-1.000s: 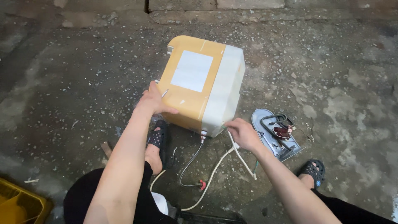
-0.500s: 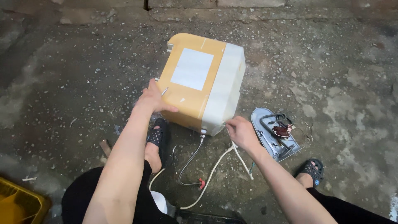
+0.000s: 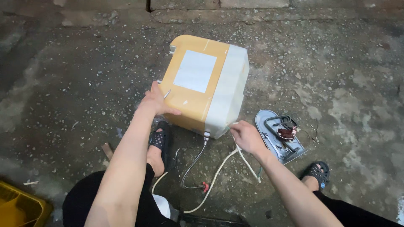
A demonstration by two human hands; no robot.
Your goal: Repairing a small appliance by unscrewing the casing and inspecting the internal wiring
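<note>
The light is soft and even, like daylight under cloud, with no strong direction. The concrete floor looks grey and a little dim, darker toward 9 and 10 o'clock. Shadows are weak: only a soft dark band lies under the white and yellow box at its 6 o'clock side. The pale label on the box is bright but not glaring. The metal plate at 4 o'clock gives a mild shine. Focus is sharp in the centre; the corners bend slightly and soften.
</note>
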